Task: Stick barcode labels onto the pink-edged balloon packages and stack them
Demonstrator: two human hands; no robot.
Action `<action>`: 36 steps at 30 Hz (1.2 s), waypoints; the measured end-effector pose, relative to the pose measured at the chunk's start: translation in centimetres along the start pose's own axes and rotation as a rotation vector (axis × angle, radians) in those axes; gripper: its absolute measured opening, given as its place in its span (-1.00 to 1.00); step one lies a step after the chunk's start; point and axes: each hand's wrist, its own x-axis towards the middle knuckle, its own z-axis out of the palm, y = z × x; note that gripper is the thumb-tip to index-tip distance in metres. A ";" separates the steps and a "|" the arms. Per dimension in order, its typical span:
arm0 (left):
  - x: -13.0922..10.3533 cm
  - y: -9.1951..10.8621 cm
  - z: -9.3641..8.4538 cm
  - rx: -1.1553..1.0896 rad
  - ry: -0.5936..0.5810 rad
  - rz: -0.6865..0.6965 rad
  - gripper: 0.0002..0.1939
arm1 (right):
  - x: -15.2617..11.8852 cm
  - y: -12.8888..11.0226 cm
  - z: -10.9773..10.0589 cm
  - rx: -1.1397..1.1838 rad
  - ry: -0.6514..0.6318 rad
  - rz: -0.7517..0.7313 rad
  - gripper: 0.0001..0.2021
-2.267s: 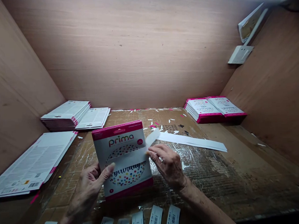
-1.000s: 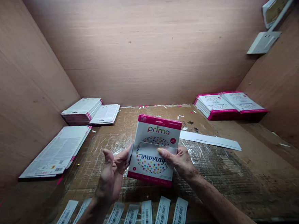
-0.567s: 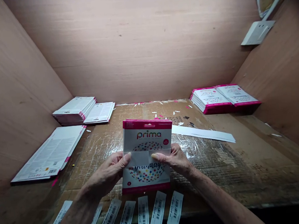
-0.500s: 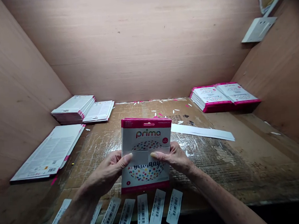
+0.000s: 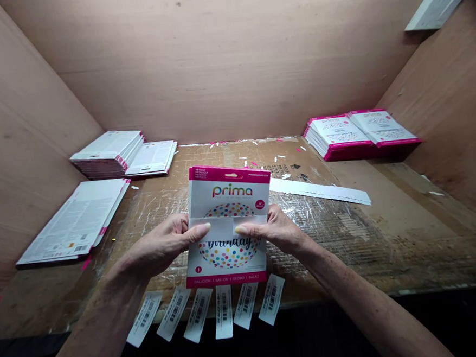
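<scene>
A small stack of pink-and-white balloon packets (image 5: 232, 259) stands tilted toward me, with the words "prima" and "birthday" on its front. Around its middle lies a white paper strip (image 5: 221, 228), which covers part of the printed balloon. My left hand (image 5: 165, 243) grips the stack's left edge, its thumb pressing on the strip. On the other edge my right hand (image 5: 284, 230) holds the same way, thumb flat on the strip. The fingers behind the packets are hidden. Just below, several white barcode labels (image 5: 223, 313) hang along the table's front edge.
Face-down packets are piled at the back left (image 5: 105, 149), with another flat pile (image 5: 76, 222) nearer on the left. More packets (image 5: 343, 133) lie face up at the back right. White paper strips (image 5: 320, 191) rest on the cardboard-covered table (image 5: 349, 247). Wooden walls enclose three sides.
My view has tilted down, so everything sits higher in the picture. The packets' front now faces me more squarely, showing the bottom print. Both hands keep their hold with thumbs on the strip.
</scene>
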 end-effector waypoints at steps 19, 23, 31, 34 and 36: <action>0.1 -1.3 0.2 -0.072 0.335 0.048 -0.76 | -8.2 -0.5 -3.3 -1.008 -0.135 0.154 -0.82; 0.2 -2.1 0.7 -0.081 0.372 0.074 -0.76 | -8.8 -2.3 -2.3 -0.617 -0.226 0.240 -0.79; 0.8 -2.1 2.4 -0.045 0.349 0.161 -0.67 | -3.7 -2.4 0.9 -0.208 0.340 -0.066 -0.71; 0.8 -2.0 2.5 -0.042 0.353 0.163 -0.68 | -2.4 -1.8 1.5 -0.225 0.375 -0.078 -0.70; 0.8 -2.0 2.4 -0.049 0.359 0.171 -0.69 | -2.1 -1.6 1.6 -0.221 0.374 -0.069 -0.68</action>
